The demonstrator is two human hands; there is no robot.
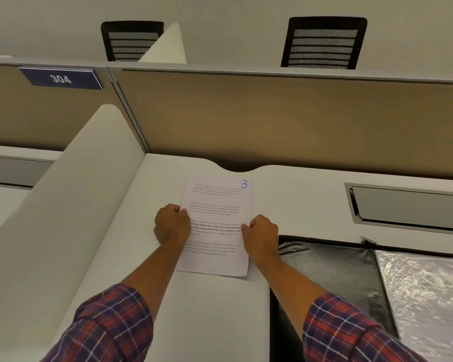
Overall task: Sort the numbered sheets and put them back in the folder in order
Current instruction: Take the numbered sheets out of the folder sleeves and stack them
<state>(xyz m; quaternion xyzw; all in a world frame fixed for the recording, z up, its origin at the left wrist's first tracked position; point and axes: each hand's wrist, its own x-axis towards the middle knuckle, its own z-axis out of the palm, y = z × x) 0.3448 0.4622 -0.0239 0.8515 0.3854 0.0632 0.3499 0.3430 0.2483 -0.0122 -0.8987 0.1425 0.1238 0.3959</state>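
A white printed sheet (pixel 216 205) with a blue handwritten 3 in its top right corner lies on the white desk (pixel 215 309), possibly on top of a stack. My left hand (pixel 171 226) pinches the sheet's left edge with curled fingers. At the right edge, my right hand (pixel 262 233) pinches the paper the same way. An open black folder (pixel 332 270) with a shiny clear plastic sleeve (pixel 424 296) lies on the desk to the right of the sheet, touching my right forearm.
A white side divider (pixel 63 205) rises at the left. A tan partition wall (pixel 272 121) closes the back, with a blue 304 sign (pixel 60 79). A grey cable hatch (pixel 408 205) is set in the desk at the right. Two black chairs stand beyond the partition.
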